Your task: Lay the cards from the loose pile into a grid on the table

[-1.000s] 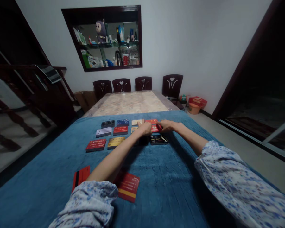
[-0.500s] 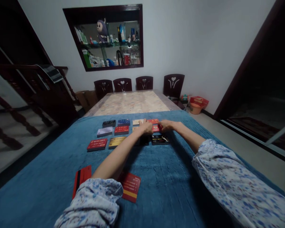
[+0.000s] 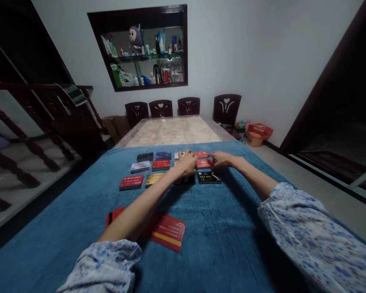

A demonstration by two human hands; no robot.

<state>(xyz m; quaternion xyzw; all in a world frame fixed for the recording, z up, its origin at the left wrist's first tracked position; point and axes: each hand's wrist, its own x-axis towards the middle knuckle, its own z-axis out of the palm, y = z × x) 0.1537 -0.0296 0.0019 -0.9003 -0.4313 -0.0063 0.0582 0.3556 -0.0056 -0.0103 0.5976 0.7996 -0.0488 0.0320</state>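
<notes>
Stacks of printed cards stand in rows on a blue cloth. My left hand [image 3: 186, 163] is over the cream stack [image 3: 177, 156] and partly hides the stacks beneath, its fingers bent and apart. At the right column my right hand [image 3: 223, 159] has its fingers curled at the right edge of a red card stack [image 3: 203, 163]. Behind that lies an orange-red stack [image 3: 200, 155]. A black VIP card stack [image 3: 209, 177] is nearer me. Below my left forearm lie loose red cards, one with a yellow stripe [image 3: 170, 232] and one with a black stripe [image 3: 110, 216].
Left of my hands stand a gold stack [image 3: 154, 180], red stacks [image 3: 131, 182], a lilac stack [image 3: 140, 167], a blue stack [image 3: 163, 155] and a black stack [image 3: 145, 156]. The blue cloth [image 3: 219, 236] covers the near table. Dark chairs [image 3: 227, 109] stand beyond it.
My left hand has lifted slightly, its fingers more raised over the stacks. The right hand remains by the red stack. The view has shifted a little, and my left forearm uncovers more of the yellow-striped card.
</notes>
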